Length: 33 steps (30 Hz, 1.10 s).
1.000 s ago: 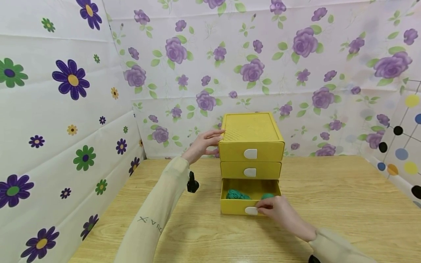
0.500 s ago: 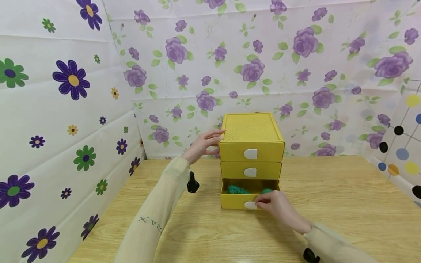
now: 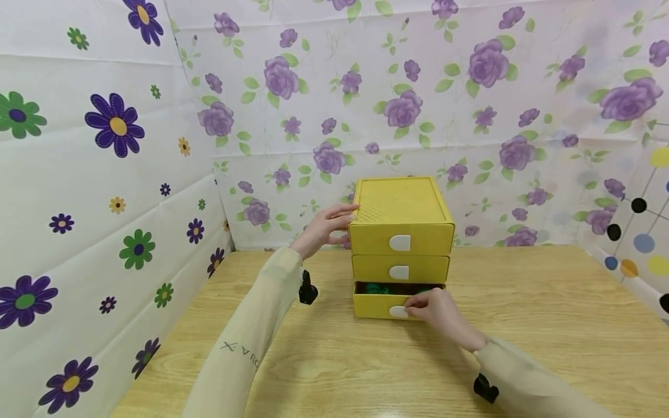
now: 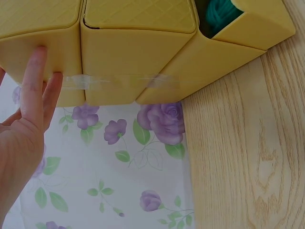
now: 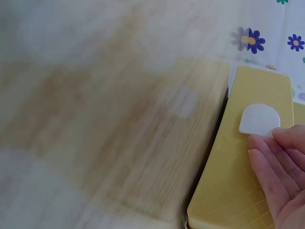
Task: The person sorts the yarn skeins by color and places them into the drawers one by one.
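A yellow three-drawer cabinet [image 3: 405, 200] stands on the table. Its bottom drawer [image 3: 370, 306] sticks out a little, while the upper two drawers are closed. With thumb and fingertips, my right hand [image 3: 441, 318] pinches the white handle [image 5: 259, 119] of that bottom drawer. My left hand [image 3: 325, 227] rests its straight fingers against the cabinet's left side near the top, as the left wrist view also shows. Inside the bottom drawer lies green yarn [image 4: 220, 15], mostly hidden by the drawer above; a second bit of green shows at the right.
The wooden table [image 3: 324, 354] extends on both sides of the cabinet. Behind it hangs a white cloth [image 3: 308, 122] with purple roses, and a flowered cloth [image 3: 94, 244] covers the left side. A black camera [image 3: 307, 288] sits at the left wrist.
The bottom drawer has slid back into the cabinet, my right hand travelling with its handle. Less of the green yarn shows. My left hand has stayed against the side.
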Tool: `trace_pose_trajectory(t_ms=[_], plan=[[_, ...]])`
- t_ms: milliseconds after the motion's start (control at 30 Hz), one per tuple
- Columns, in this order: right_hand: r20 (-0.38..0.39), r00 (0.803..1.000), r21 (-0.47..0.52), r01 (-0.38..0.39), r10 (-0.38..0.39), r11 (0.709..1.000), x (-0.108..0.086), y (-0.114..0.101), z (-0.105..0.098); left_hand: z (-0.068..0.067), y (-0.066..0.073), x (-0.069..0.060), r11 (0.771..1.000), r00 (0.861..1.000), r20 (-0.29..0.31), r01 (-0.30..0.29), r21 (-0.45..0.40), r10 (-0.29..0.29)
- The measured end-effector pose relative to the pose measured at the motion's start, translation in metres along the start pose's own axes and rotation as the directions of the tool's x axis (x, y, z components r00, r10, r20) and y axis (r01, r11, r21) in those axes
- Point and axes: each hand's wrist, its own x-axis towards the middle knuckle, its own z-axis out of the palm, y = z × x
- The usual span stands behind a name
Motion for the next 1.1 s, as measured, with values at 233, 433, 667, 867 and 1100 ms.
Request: trace_pose_trajectory(t_ms=[233,433,667,867,1100], plan=[[0.006,1.0,-0.001,0.009,-0.009,1.0,0.008,0.003,-0.002,-0.001,0.001,0.0,1.0,1.0,0.0,-0.003,0.007,0.003],[-0.015,1.0,-0.012,0.004,-0.004,1.0,0.014,0.005,-0.001,-0.001,0.001,0.0,1.0,1.0,0.0,-0.002,-0.001,0.002],[-0.011,1.0,-0.029,-0.011,0.01,1.0,0.019,0.009,-0.001,-0.002,0.001,0.0,1.0,1.0,0.003,-0.004,-0.004,0.004],[0.001,0.999,-0.018,-0.036,0.036,0.999,0.022,0.011,-0.001,-0.002,0.0,0.001,1.0,1.0,0.008,-0.002,0.003,0.002],[-0.013,0.999,-0.012,-0.046,0.046,0.999,0.024,0.013,-0.001,-0.001,-0.001,0.001,1.0,1.0,0.014,-0.008,0.001,0.008]])
